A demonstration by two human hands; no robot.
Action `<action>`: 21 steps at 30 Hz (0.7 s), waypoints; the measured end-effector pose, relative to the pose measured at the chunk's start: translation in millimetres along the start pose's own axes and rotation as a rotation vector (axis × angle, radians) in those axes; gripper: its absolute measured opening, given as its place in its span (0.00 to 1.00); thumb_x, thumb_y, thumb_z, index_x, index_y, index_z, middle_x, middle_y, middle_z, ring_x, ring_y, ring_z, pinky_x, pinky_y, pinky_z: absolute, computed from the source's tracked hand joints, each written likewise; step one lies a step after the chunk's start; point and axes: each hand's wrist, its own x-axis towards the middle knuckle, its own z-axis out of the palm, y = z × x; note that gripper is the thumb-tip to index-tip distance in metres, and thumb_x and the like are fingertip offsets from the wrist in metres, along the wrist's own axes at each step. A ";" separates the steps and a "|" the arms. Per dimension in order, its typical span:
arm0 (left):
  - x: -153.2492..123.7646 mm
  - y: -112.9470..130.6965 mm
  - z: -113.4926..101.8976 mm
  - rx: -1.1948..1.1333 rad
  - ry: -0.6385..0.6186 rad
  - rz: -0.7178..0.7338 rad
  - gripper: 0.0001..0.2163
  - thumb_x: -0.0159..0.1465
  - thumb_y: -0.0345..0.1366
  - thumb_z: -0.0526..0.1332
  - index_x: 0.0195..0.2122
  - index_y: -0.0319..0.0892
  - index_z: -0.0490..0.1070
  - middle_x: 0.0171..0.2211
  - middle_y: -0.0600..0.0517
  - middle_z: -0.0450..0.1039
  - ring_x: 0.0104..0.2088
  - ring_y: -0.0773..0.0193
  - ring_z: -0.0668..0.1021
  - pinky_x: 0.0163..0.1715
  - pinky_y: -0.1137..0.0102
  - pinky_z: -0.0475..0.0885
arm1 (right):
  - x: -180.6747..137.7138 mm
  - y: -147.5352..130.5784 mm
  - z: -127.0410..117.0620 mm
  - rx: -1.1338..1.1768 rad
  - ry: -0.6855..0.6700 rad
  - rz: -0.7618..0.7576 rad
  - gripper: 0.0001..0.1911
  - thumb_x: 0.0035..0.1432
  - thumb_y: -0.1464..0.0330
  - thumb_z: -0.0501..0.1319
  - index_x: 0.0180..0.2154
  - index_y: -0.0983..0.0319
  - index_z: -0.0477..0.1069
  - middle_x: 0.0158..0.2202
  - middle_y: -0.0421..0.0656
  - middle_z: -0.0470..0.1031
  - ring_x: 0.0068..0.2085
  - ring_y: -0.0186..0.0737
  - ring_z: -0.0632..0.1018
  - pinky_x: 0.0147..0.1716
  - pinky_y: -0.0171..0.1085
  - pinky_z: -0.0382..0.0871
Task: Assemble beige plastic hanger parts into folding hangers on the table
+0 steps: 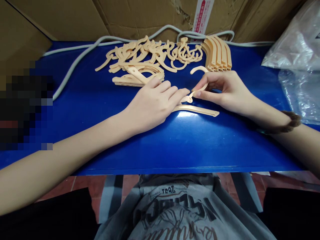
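Beige plastic pieces that look like folding clothes hanger parts lie on the blue table. My right hand [225, 88] is closed, pinching a curved hanger hook [200, 69] between thumb and fingertips. The hook's lower end meets a small piece [185, 99] that comes out from under my left index finger. My left hand [156, 103] is palm down with its fingers bent together over hanger parts. A flat arm with a hole [136, 74] sticks out beyond its far side. Below the fingers, a slim hanger arm [200, 110] lies on the table. What my left palm covers is hidden.
Behind my hands lies a heap of loose hooks [150, 53], beside a row of stacked hanger arms [217, 53]. A grey cable [80, 61] runs along the back, before cardboard boxes [150, 16]. Clear plastic bags [295, 43] sit at the right. The table's front edge [175, 170] is near me.
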 end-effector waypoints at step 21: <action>-0.6 3.7 -15.8 -0.148 -0.016 -0.174 0.15 0.84 0.35 0.53 0.56 0.43 0.82 0.45 0.46 0.87 0.46 0.51 0.89 0.28 0.62 0.66 | -10.3 -11.4 11.7 -0.291 0.050 -0.152 0.16 0.76 0.48 0.69 0.48 0.52 0.87 0.38 0.42 0.86 0.35 0.44 0.79 0.42 0.45 0.77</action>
